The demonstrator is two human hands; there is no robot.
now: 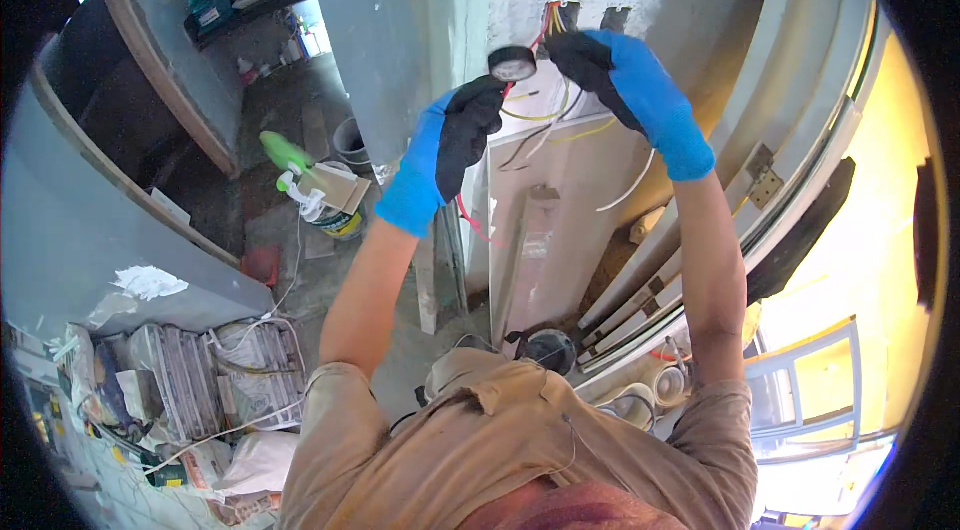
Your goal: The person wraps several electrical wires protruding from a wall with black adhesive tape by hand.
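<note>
Raised before the wall, my left hand (461, 143) wears a blue and black glove. A roll of black electrical tape (513, 64) stands at its fingertips, and a red wire (472, 218) hangs below that hand. My right hand (626, 79), gloved alike, is closed at the bundle of red and yellow wires (553, 18) coming out of a wall opening; its fingertips are partly hidden. Beneath the hands dangle loose yellow, black and white wires (541, 128). A second dark opening (616, 19) is cut in the wall just above my right hand.
White panels and long boards (532, 260) lean below the wires. A door frame with a metal hinge (763, 181) curves along the right. Left of me, a bucket (337, 221) carries cardboard and a green-handled thing. Stacked bags and materials (180, 372) lie lower left; a black bucket (551, 350) stands near me.
</note>
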